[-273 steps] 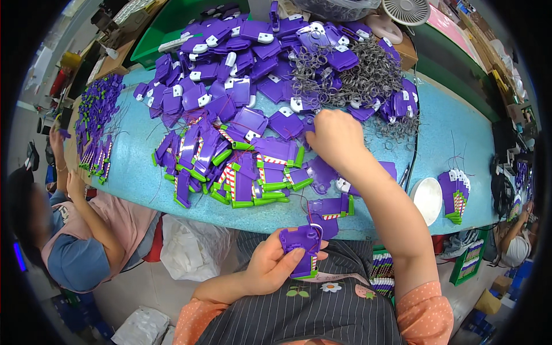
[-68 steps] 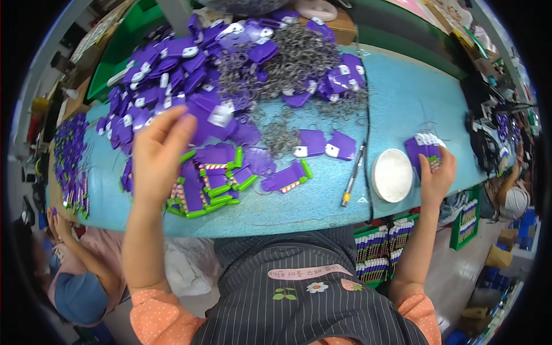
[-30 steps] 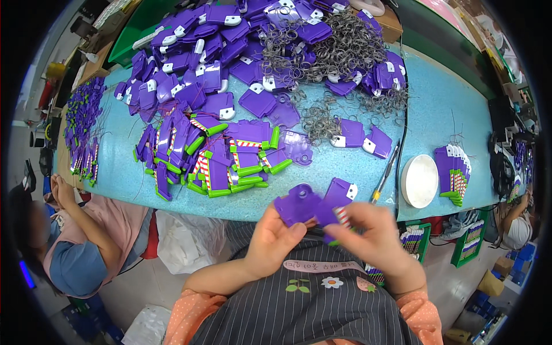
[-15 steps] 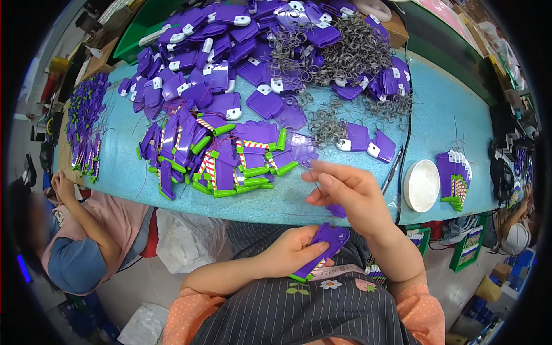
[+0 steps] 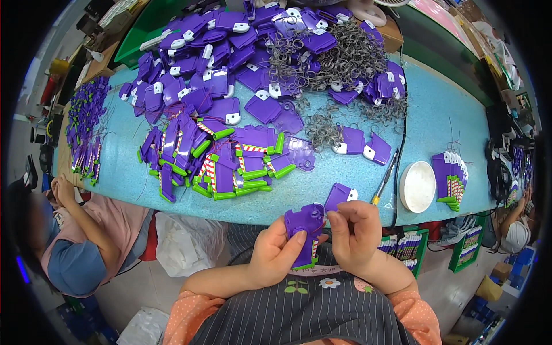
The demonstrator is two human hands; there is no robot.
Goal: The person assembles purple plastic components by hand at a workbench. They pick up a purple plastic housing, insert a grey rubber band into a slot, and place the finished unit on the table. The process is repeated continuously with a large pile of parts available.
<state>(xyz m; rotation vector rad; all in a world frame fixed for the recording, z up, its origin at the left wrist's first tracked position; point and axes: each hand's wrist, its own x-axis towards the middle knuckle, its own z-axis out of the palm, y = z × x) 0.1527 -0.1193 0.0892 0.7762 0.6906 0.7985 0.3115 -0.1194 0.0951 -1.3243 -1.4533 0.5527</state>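
My left hand (image 5: 270, 254) grips a purple plastic wing-shaped shell (image 5: 303, 223) with a green end and a red-and-white striped edge. It is held up at the table's front edge, its moulded inner side upward. Close by its right side, my right hand (image 5: 357, 234) is closed in a pinch, fingertips almost at the shell. What those fingertips hold is too small to make out. Just beyond them a purple shell with a white corner (image 5: 338, 195) lies on the table. Grey wire springs (image 5: 322, 129) lie loose and heaped farther back.
White-cornered purple shells (image 5: 227, 49) are heaped at the back. Green-ended shells (image 5: 224, 167) pile up left of centre. On the right are a craft knife (image 5: 384, 178), a white bowl (image 5: 417, 187) and a fanned stack of shells (image 5: 450, 178). A co-worker (image 5: 86, 236) sits at the left.
My left hand has raised the shell from my lap toward the table edge and turned it more upright. My right hand has come down beside it, uncovering the white-cornered shell.
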